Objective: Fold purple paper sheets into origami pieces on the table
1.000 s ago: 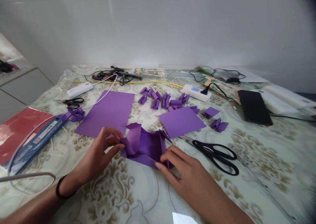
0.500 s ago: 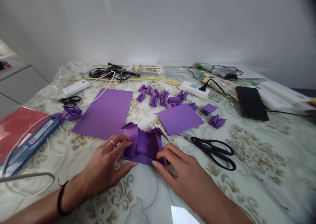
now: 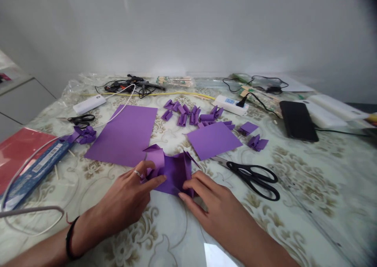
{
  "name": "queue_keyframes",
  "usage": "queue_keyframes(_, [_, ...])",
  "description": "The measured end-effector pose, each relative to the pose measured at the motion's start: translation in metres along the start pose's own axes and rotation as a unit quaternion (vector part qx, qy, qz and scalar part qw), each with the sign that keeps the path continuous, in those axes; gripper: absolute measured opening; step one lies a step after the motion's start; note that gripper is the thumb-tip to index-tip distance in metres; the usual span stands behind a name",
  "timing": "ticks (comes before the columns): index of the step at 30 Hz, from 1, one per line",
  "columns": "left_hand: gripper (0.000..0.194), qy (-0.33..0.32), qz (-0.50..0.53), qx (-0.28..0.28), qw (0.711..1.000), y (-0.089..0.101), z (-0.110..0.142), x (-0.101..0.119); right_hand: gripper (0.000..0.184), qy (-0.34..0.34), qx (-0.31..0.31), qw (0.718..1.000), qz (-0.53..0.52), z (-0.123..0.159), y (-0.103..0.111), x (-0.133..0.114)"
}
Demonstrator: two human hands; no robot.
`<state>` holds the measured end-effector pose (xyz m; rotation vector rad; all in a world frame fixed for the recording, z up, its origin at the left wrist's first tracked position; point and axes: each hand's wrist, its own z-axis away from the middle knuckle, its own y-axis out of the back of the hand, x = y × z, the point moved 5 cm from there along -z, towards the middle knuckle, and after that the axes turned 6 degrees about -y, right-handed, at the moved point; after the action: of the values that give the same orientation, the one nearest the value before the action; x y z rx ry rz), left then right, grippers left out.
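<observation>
In front of me a creased purple sheet of paper (image 3: pixel 173 174) lies on the table with its left and right sides folded up. My left hand (image 3: pixel 131 194) is at its left flap, index finger reaching onto the inner face and the other fingers curled by the outer side. My right hand (image 3: pixel 210 204) pinches the lower right corner between thumb and fingers. Just beyond are a large flat purple sheet (image 3: pixel 126 135) on the left and a smaller purple sheet (image 3: pixel 214 140) on the right. Black-handled scissors (image 3: pixel 253 176) lie right of my right hand.
Several small folded purple pieces (image 3: pixel 194 115) lie behind the sheets. A power strip (image 3: pixel 231 105), a black phone (image 3: pixel 299 121) and a tangle of black cables (image 3: pixel 135 85) sit farther back. On the left are small scissors (image 3: pixel 81 120), a blue packet (image 3: pixel 37 170) and a red sheet (image 3: pixel 20 151).
My left thumb has left the paper's front edge, and that hand's index finger now reaches onto the inner face by the left flap. My right hand keeps its pinch on the corner.
</observation>
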<state>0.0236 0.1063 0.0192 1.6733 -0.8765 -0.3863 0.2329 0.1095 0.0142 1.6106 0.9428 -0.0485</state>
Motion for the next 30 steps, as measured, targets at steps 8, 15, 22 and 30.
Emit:
queue_keyframes(8, [0.015, 0.021, 0.032, -0.04, 0.998, 0.011, -0.007, 0.003, 0.01, 0.008, 0.0, 1.0, 0.008, 0.001, -0.005, -0.002])
queue_keyframes(15, [0.009, 0.076, 0.025, 0.031, 0.996, 0.019, -0.01, -0.004, 0.024, 0.002, 0.015, 1.0, -0.002, 0.001, 0.0, -0.005])
queue_keyframes(22, [0.018, 0.105, 0.047, 0.069, 0.991, 0.026, -0.002, -0.011, 0.028, -0.029, 0.046, 0.998, -0.013, 0.0, 0.004, -0.002])
queue_keyframes(30, [0.034, 0.174, 0.048, 0.13, 0.975, 0.023, 0.007, -0.017, 0.021, -0.069, 0.081, 0.994, -0.011, 0.0, 0.008, -0.002])
